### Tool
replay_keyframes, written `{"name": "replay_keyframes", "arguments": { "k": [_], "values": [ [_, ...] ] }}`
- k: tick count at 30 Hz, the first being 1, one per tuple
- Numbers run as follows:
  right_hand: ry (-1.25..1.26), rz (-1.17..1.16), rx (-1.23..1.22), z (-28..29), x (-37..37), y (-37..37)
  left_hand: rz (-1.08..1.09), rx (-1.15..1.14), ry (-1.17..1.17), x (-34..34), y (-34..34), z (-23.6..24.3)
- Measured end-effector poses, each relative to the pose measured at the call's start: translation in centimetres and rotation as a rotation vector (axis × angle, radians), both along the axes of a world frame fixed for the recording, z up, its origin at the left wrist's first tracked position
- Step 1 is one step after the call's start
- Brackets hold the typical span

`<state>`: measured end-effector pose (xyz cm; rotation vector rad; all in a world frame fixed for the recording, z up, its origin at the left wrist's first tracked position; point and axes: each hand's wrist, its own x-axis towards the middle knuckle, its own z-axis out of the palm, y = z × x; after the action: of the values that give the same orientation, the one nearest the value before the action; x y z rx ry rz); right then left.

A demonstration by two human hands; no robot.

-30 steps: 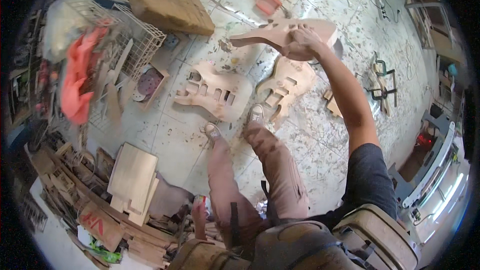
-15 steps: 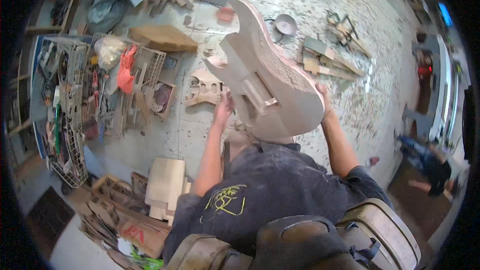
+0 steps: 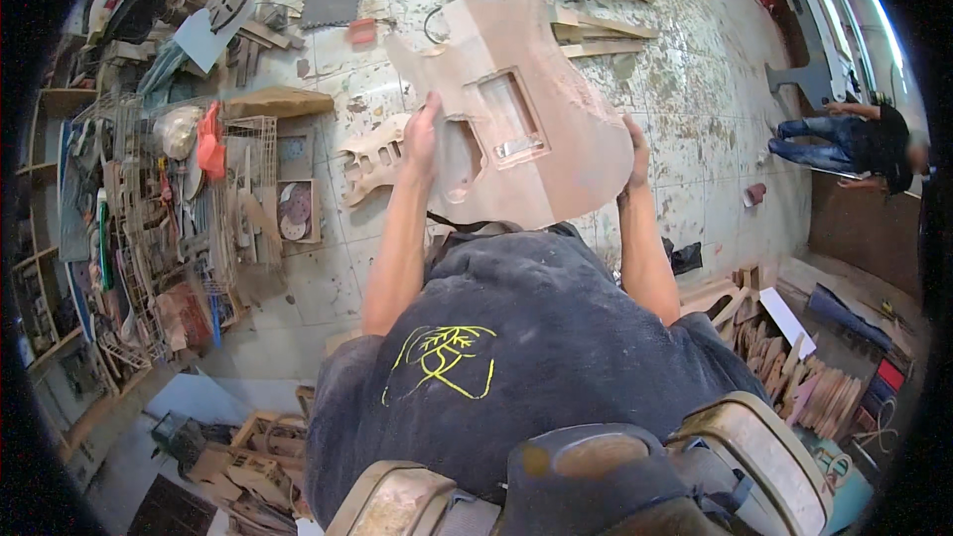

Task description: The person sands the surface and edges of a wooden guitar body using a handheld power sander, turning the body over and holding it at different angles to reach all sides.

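Note:
A pale wooden guitar body (image 3: 536, 159) is raised before me, with cut-out cavities, two horns and a rough-edged stretch along its right side. My left hand (image 3: 423, 129) grips its left edge with fingers curled against the wood, and my right hand (image 3: 632, 149) holds the right edge, partly behind it. A second cut wooden body (image 3: 372, 161) lies on the tiled floor to the left, partly hidden by my left arm and the held piece.
A cluttered wire rack (image 3: 248, 159) stands left, with a wooden slab (image 3: 278, 101) behind it. Wood strips and clamps (image 3: 606, 30) lie on the dusty floor (image 3: 695, 89). Stacked wooden parts (image 3: 794, 367) are at lower right. Another person (image 3: 864, 144) in jeans is at right.
The body rose from low over the floor, held by my right hand, to upright before me in both hands. My view has shifted, and the other person has come further into sight.

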<state>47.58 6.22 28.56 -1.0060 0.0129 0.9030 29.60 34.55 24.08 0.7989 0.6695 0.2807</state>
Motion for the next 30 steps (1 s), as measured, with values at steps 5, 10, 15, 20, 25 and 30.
{"name": "replay_keyframes", "arguments": {
  "k": [5,10,15,20,25,30],
  "values": [
    [0.010,-0.047,0.102,0.2,-0.4,-4.3,-0.056,0.044,-0.069,1.0,-1.3,0.9],
    [-0.036,-0.139,0.057,2.5,-0.6,-5.5,-0.107,0.174,-0.055,2.6,-2.3,2.8],
    [-0.024,-0.107,0.173,5.3,0.6,-6.6,-0.288,0.310,-0.041,4.6,-2.6,6.8],
    [-0.005,-0.075,0.199,6.3,3.6,-8.0,-0.258,0.396,-0.003,7.6,-3.3,6.9],
    [0.072,-0.077,0.170,5.7,8.1,-10.6,-0.176,0.056,-0.080,11.6,-7.0,8.3],
    [0.095,-0.032,0.177,5.4,12.4,-12.0,-0.016,-0.076,-0.063,14.5,-8.7,7.3]
  ]
}}
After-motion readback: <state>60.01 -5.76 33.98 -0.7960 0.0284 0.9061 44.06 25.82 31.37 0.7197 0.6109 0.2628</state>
